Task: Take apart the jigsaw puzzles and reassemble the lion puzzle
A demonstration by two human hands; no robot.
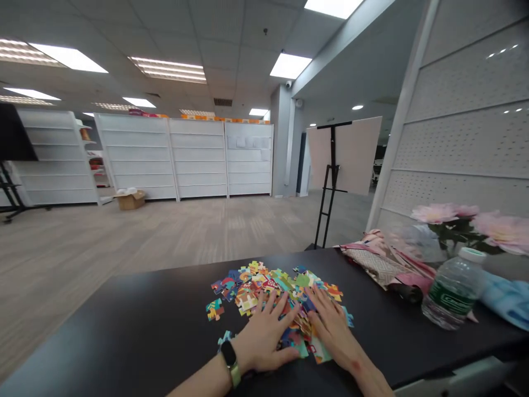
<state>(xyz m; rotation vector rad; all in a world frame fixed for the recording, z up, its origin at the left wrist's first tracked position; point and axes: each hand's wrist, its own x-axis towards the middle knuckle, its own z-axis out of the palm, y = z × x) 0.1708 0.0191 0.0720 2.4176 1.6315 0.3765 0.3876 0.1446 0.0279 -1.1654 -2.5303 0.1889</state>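
Note:
A heap of colourful jigsaw puzzle pieces (256, 284) lies on a black table (144, 309). My left hand (266, 333), with a smartwatch on its wrist, lies flat on the near side of the heap with fingers spread. My right hand (330, 325) rests flat beside it on the right part of the heap, fingers stretched forward. Neither hand grips a piece. A few loose pieces (215, 310) lie to the left of the heap.
A tilted plastic water bottle (452, 289) sits at the table's right, beside patterned wrapped rolls (384, 264), pink artificial flowers (438, 214) and a blue cloth (508, 300). Beyond the table stand a black easel with a board (330, 165), white shelving (198, 157) and a cardboard box (130, 199).

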